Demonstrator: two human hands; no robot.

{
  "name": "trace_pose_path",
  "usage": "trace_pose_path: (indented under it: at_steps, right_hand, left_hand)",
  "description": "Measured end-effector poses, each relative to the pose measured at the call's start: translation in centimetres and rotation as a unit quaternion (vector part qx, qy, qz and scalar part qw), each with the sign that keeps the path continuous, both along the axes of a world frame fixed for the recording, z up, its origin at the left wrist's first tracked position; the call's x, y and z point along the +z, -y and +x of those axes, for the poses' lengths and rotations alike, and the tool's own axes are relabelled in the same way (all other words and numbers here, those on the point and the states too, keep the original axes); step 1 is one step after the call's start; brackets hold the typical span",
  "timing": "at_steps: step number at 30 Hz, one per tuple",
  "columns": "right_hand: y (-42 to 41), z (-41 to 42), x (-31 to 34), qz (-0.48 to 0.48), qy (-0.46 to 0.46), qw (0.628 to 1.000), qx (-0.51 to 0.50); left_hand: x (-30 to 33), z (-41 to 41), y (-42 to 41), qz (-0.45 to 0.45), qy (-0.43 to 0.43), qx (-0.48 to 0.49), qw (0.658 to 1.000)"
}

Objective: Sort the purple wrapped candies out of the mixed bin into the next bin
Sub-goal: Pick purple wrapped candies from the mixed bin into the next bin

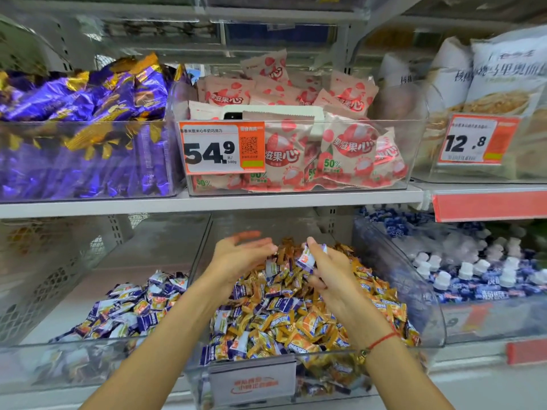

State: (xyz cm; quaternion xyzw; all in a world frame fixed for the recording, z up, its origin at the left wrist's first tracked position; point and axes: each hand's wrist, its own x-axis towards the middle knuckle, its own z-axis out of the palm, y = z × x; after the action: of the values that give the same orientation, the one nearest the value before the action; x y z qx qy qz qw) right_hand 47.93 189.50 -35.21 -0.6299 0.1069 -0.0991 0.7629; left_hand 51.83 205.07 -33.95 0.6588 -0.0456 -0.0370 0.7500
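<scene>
Head view: a purple wrapped candy [307, 257] was pinched in the right hand [328, 270] above the mixed bin [426, 321], the left hand [239, 255] was held released, and transfer to the next bin [88, 347] was judged due.

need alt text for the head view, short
Over a clear bin of mixed gold and purple candies, the right hand holds a purple candy while the open left hand hovers alongside. The bin to the left holds purple candies.

Left hand [241, 255] spread (right hand [327, 269] pinching)
</scene>
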Motion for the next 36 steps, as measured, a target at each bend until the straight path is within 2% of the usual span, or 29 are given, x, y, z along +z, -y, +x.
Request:
trace_pose_path:
  at_steps: [2, 4, 5, 7, 8, 9, 13, 14, 19, 21, 24, 25, 26, 28, 29, 30, 33, 36]
  right_hand:
    - [1.0, 0.3, 0.4, 0.109, -0.020, 0.994, -0.011]
    - [1.6, 0.4, 1.0, 0.155, -0.027, 0.987, -0.021]
    - [1.6, 0.3, 1.1, 0.159, -0.030, 0.987, -0.020]
    - [1.5, 0.1, 0.9, 0.140, -0.038, 0.989, -0.001]
    - [1.4, 0.1, 0.7, 0.120, -0.036, 0.992, 0.014]
    - [1.4, 0.1, 0.3, 0.096, -0.030, 0.995, 0.025]
    - [1.3, 0.2, 0.2, 0.034, -0.024, 0.998, 0.044]
    - [1.3, 0.2, 0.2, 0.024, -0.026, 0.998, 0.053]
    - [0.9, -0.1, -0.2, -0.103, -0.045, 0.991, 0.076]
    - [0.8, 0.0, -0.3, -0.107, -0.040, 0.991, 0.076]
    - [0.9, -0.2, -0.4, -0.092, -0.053, 0.990, 0.093]
    - [0.9, -0.3, -0.6, -0.094, -0.062, 0.989, 0.097]
    - [1.0, -0.4, -0.7, -0.096, -0.067, 0.988, 0.098]
    - [0.9, -0.6, -0.8, -0.096, -0.064, 0.989, 0.096]
    - [0.7, -0.6, -0.7, -0.091, -0.061, 0.989, 0.096]
    - [0.5, -0.7, -0.5, -0.086, -0.058, 0.990, 0.096]
    - [-0.1, -0.8, -0.1, -0.077, -0.046, 0.990, 0.112]
    - [-0.2, -0.8, 0.1, -0.060, 0.005, 0.991, 0.122]
  left_hand:
    - [-0.8, 2.2, -0.2, 0.182, 0.066, 0.060, 0.979]
    - [-1.6, 3.4, 0.1, 0.407, 0.132, 0.039, 0.903]
    - [-2.1, 3.7, 0.5, 0.489, 0.144, 0.014, 0.860]
    - [-3.1, 3.8, 1.2, 0.587, 0.170, 0.002, 0.791]
    - [-3.5, 3.7, 1.5, 0.608, 0.192, 0.015, 0.771]
    - [-3.7, 3.5, 1.6, 0.608, 0.209, 0.030, 0.765]
    - [-4.0, 3.3, 0.7, 0.527, 0.213, 0.062, 0.820]
    - [-4.1, 3.4, 0.3, 0.527, 0.203, 0.051, 0.824]
    - [-3.8, 3.3, -0.5, 0.606, 0.165, -0.067, 0.775]
    - [-3.7, 3.1, -0.4, 0.616, 0.183, -0.059, 0.764]
    - [-3.3, 2.4, -0.3, 0.644, 0.231, -0.001, 0.729]
    - [-3.0, 2.2, -0.4, 0.634, 0.248, 0.026, 0.732]
    - [-2.6, 1.9, -0.7, 0.594, 0.264, 0.049, 0.758]
    - [-1.5, 1.1, -1.0, 0.433, 0.263, 0.054, 0.860]
    - [-0.9, 0.3, -0.9, 0.355, 0.248, 0.031, 0.901]
    - [-0.3, -0.4, -0.6, 0.301, 0.230, 0.002, 0.926]
    - [0.4, -2.2, 0.7, 0.245, 0.202, -0.040, 0.948]
    - [0.7, -2.7, 1.5, 0.188, 0.177, -0.014, 0.966]
